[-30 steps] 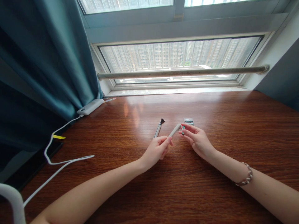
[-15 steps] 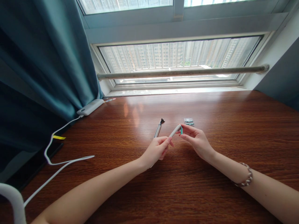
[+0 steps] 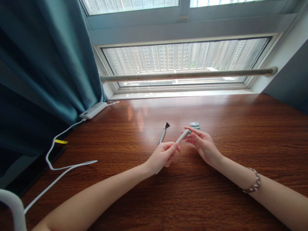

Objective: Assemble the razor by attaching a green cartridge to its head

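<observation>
My left hand [image 3: 166, 153] is closed around a slim white handle [image 3: 181, 137], whose far end has a row of short dark comb-like teeth. It points up and to the right. My right hand [image 3: 203, 141] pinches a small green strip [image 3: 190, 131] at the tip of that handle; the fingers hide most of the strip. Behind my left hand lies a grey stick-shaped tool [image 3: 163, 133] with a black head, partly covered by the hand. Just beyond my right fingers is a clear pack [image 3: 194, 125] with green pieces in it.
The brown wooden table [image 3: 231, 128] reaches to the window sill. At the left, a white power bank [image 3: 93, 110] with a white cable [image 3: 72, 166] lies by the blue curtain [image 3: 55, 57]. A white curved bar [image 3: 14, 202] stands at the near left corner.
The green strip has turned from hanging upright beside the handle's tip to lying along it. My right thumb has moved up to the tip, and the teeth now show.
</observation>
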`<act>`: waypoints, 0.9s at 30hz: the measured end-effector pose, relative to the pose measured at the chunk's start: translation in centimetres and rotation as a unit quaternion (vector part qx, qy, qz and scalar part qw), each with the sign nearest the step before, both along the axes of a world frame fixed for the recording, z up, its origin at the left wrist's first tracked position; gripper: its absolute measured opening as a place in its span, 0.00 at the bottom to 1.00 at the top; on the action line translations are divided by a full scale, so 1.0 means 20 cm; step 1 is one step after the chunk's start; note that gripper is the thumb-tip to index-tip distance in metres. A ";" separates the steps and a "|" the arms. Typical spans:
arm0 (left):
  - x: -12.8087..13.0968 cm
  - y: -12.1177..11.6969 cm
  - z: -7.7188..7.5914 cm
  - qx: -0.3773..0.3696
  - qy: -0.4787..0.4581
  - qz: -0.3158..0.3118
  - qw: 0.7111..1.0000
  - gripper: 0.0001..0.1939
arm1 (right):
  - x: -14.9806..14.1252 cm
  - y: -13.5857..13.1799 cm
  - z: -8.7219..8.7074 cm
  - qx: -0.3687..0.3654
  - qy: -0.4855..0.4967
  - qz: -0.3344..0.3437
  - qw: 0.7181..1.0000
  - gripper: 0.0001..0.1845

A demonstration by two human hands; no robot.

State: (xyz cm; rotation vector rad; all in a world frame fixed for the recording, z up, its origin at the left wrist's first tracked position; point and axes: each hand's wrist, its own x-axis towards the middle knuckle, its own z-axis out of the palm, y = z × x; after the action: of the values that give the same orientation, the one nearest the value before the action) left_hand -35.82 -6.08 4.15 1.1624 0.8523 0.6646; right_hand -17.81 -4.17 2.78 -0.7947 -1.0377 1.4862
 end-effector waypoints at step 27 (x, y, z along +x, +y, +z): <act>0.00 0.00 -0.01 0.055 0.025 0.029 0.998 0.16 | 0.00 -0.02 0.00 0.001 0.018 0.067 0.998 0.17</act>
State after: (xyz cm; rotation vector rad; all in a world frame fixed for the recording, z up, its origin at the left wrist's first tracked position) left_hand -35.87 -6.13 3.90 1.2612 0.9030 0.7400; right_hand -17.81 -4.57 2.79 -0.7065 -1.0832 1.6080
